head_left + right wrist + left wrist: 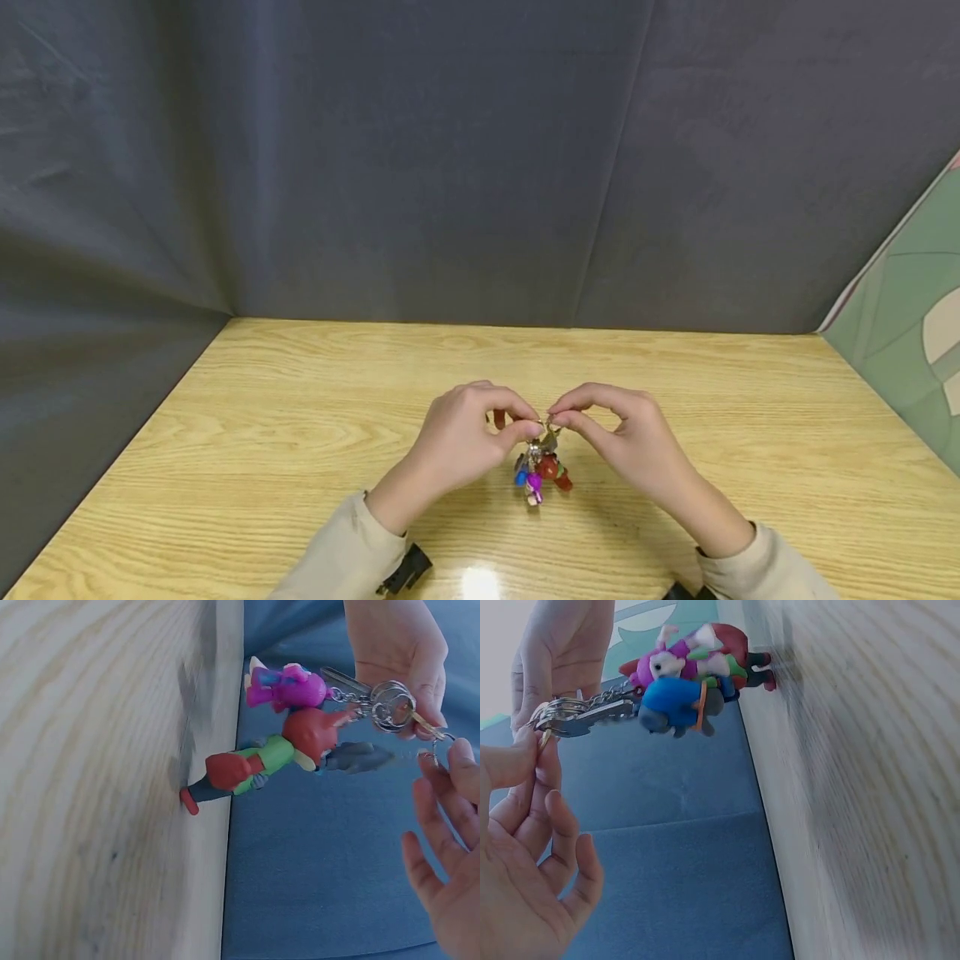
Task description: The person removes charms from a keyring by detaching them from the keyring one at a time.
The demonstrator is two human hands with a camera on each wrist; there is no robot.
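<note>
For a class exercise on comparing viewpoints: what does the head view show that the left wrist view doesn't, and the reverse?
Only head: the sleeves and a black strap near the left cuff.

Only left wrist: an orange band around the blue charm, too small to make out from the head.

Both: left hand and right hand pinching the keyring, the blue and purple charms, table and dark curtain.
</note>
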